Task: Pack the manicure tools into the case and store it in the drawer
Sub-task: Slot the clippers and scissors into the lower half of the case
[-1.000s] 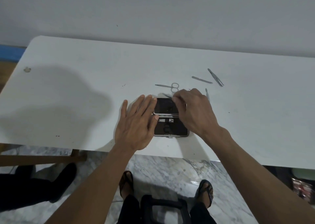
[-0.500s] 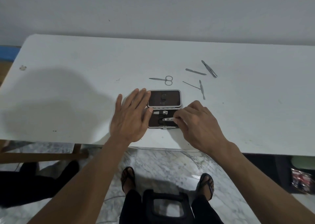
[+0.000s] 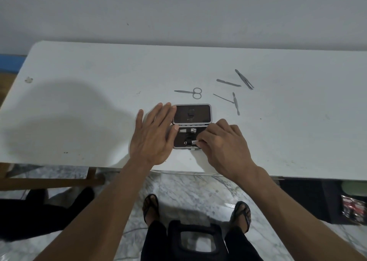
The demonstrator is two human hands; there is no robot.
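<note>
- Right hand (image 3: 224, 141) has dropped from the case's far half to its near half, fingertips pinching a small metal tool (image 3: 193, 142) into a slot: packing is under way.
- Left hand (image 3: 153, 133), fingers spread flat, steadies the open case (image 3: 191, 128) at its left edge; a clipper (image 3: 188, 130) is already seated.
- Beyond the case: scissors (image 3: 191, 92) and four slim tools (image 3: 235, 89) lie loose.

White table (image 3: 79, 101) (scuffed), plain grey wall (image 3: 178, 12), marble floor (image 3: 188, 191).

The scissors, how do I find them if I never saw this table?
Start at the white table and find the open black case between the two hands. Just beyond its far edge lie the scissors, flat and alone. Unlike the straight tools to the right, they have two round finger loops.
</note>
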